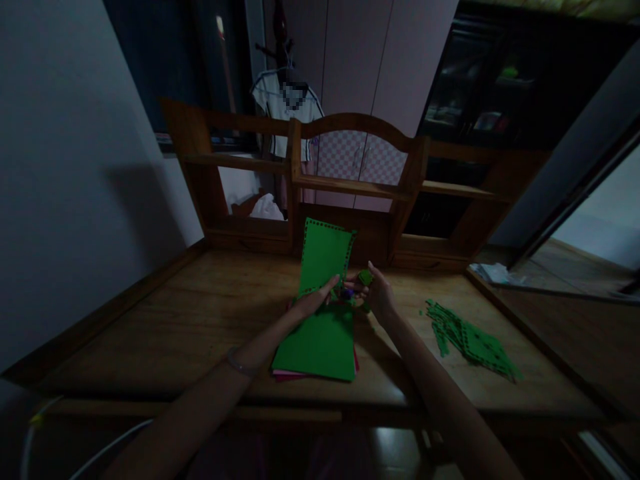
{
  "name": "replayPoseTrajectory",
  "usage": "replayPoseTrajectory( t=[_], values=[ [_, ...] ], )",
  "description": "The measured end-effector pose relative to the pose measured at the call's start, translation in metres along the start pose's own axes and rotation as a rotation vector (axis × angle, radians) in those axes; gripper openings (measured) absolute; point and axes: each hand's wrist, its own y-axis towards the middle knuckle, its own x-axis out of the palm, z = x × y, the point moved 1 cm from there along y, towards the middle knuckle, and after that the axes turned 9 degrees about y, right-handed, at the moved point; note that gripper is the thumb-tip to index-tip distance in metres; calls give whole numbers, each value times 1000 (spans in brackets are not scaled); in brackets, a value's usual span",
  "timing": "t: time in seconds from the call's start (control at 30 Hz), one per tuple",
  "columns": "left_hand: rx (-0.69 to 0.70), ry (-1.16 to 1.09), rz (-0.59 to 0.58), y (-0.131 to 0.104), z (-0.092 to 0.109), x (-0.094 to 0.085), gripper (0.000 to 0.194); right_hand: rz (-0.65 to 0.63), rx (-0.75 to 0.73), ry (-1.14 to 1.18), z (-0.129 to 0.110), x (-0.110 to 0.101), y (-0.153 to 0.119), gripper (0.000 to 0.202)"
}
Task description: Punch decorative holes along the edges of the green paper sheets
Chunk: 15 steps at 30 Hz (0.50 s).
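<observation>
1. Pale wall (65, 167) stands at the left. A wooden desk (200, 313) with shelves at the back fills the middle, and a white shirt (275, 100) hangs behind it.
2. Left hand (318, 301) is over the green sheets. Its fingers are bent near the dotted edge — I can't tell if they pinch it.
3. One green sheet (325, 250) has dark marks along its edges and reaches back toward the shelves. A plain green sheet (320, 347) is nearer, on top of pink and red sheets (296, 376).
4. Next is a small purple thing (347, 293), too dark to name, by both hands' fingertips.
5. Right hand (381, 297) has its thumb up and fingers curled round a small green piece (365, 276).
6. Both hands look busy at the marked edge. I think the next move needs gentle, steady fingers.
7. Far right, green scraps (475, 343) lie well apart. Close fingers and dim light hide the edge — they get in the way.
</observation>
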Motion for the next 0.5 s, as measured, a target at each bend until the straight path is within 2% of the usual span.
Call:
replayPoseTrajectory(
  t=[0.17, 0.33, 0.5],
  values=[
    [11, -23, 64, -1, 2, -1, 65, -6, 15, -19, 0, 0, -1, 38],
    [17, -8, 40, -7, 10, -3, 66, 4, 26, -24, 1, 0, 0, 37],
    [4, 27, 34, -6, 5, -4, 67, -6, 25, -10, 0, 1, -1, 36]
  ],
)
